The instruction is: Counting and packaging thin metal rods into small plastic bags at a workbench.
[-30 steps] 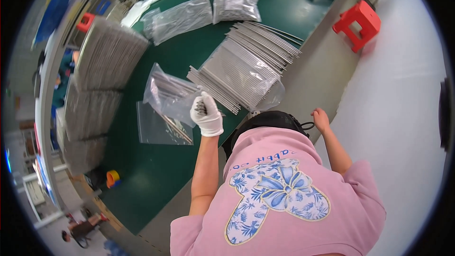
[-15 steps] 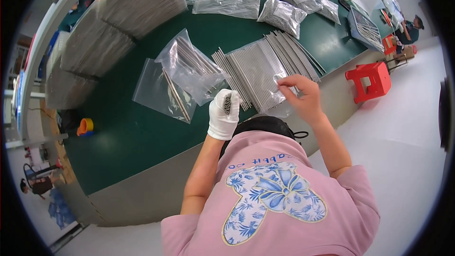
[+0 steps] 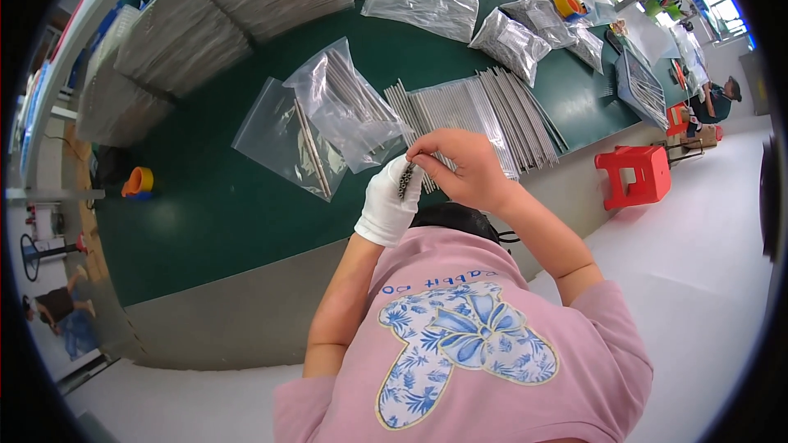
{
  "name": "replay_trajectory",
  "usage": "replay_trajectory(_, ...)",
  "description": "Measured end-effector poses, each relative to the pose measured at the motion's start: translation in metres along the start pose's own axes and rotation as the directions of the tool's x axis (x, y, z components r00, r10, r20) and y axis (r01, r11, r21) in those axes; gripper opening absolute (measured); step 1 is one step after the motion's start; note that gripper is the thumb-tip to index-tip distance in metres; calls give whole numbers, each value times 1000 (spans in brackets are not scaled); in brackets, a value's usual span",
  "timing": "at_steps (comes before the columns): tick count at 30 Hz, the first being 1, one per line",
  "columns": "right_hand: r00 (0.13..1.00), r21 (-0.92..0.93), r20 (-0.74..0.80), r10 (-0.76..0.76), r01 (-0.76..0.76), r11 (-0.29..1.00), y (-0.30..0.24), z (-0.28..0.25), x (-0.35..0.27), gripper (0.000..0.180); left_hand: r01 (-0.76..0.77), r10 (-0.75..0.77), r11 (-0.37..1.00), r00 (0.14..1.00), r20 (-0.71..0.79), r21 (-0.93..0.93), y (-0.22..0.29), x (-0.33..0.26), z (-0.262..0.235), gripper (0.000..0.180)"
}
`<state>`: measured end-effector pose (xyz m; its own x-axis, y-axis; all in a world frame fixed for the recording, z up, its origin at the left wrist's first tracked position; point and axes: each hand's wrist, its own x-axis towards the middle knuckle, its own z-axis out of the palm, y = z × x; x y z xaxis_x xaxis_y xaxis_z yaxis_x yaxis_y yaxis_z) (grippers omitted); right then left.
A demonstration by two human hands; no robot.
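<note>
My left hand [image 3: 387, 203], in a white glove, is closed round a bundle of thin metal tubes [image 3: 405, 183], their hollow ends pointing toward me. My bare right hand [image 3: 469, 171] meets it, thumb and forefinger pinched at the top of the bundle; what they hold, if anything, is hidden. Just beyond my hands, many metal rods [image 3: 517, 119] lie side by side, part of them under a clear plastic sheet or bag [image 3: 460, 111]. Left of these, one clear bag [image 3: 349, 102] holds several rods, and a flatter clear bag [image 3: 275, 143] has a few slim rods on or in it.
Tall stacks of plastic-wrapped material [image 3: 185, 41] stand at the left of the green table [image 3: 205, 238]. Filled bags [image 3: 509, 43], a tape roll [image 3: 570, 6] and a blue basket of rods [image 3: 640, 86] lie far right. A red stool [image 3: 632, 176] stands beside the table.
My right hand has moved left from the plastic over the rods to the tube ends in my left hand. The view has shifted slightly; the left hand still grips the bundle.
</note>
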<state>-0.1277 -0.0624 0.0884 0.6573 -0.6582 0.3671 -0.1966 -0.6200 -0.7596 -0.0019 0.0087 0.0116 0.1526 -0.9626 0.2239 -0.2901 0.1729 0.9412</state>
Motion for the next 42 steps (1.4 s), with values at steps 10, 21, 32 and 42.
replay_trajectory(10, 998, 13, -62, -5, 6, 1000, 2, -3, -1, 10, -108, 108, 994, 994, -9, -6, 0, 7, -8, 24)
replay_trajectory(21, 998, 17, -70, -10, 11, 1000, 0, -1, -1, 8, -34, 36, 996, 999, 25, -85, -1, 5, -8, 22)
replay_trajectory(32, 988, -156, -24, -151, 145, 977, -2, -8, 2, 11, -40, 38, 996, 999, -27, -75, 3, 3, -7, 20)
replay_trajectory(42, 969, -283, 11, -247, 240, 928, 7, -4, 3, 16, -82, 79, 995, 996, -51, -56, 6, 8, -6, 20)
